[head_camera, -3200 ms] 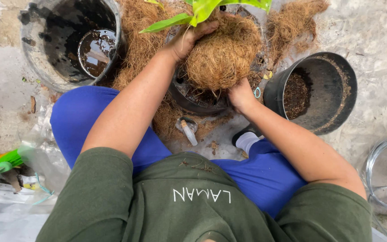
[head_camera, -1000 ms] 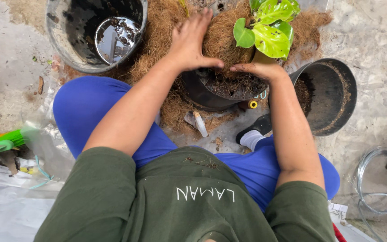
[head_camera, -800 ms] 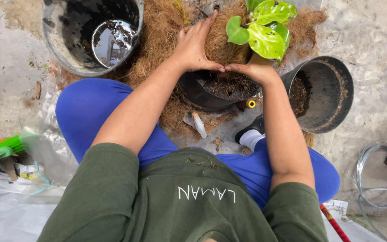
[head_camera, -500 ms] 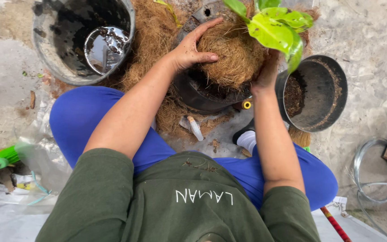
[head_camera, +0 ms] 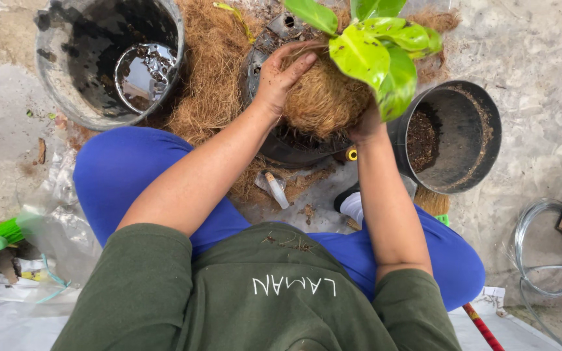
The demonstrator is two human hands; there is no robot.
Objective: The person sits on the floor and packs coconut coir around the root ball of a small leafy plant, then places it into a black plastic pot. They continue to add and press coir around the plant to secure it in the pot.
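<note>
While the person sits cross-legged, the left hand [head_camera: 281, 75] presses open-palmed against a fibre-wrapped root ball [head_camera: 323, 97], and the right hand [head_camera: 365, 129] cups its other side, partly hidden by the plant's green leaves [head_camera: 382, 55]. The ball sits over a dark pot [head_camera: 294, 146]. Beyond lie loose coconut fibre [head_camera: 209, 65], a water-filled bucket [head_camera: 108, 58] and a soil pot [head_camera: 453, 133].

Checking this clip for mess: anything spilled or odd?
Yes: loose brown coconut fibre lies strewn on the concrete around the black pot. Both hands, left hand and right hand, cup the plant's fibrous root ball.
</note>
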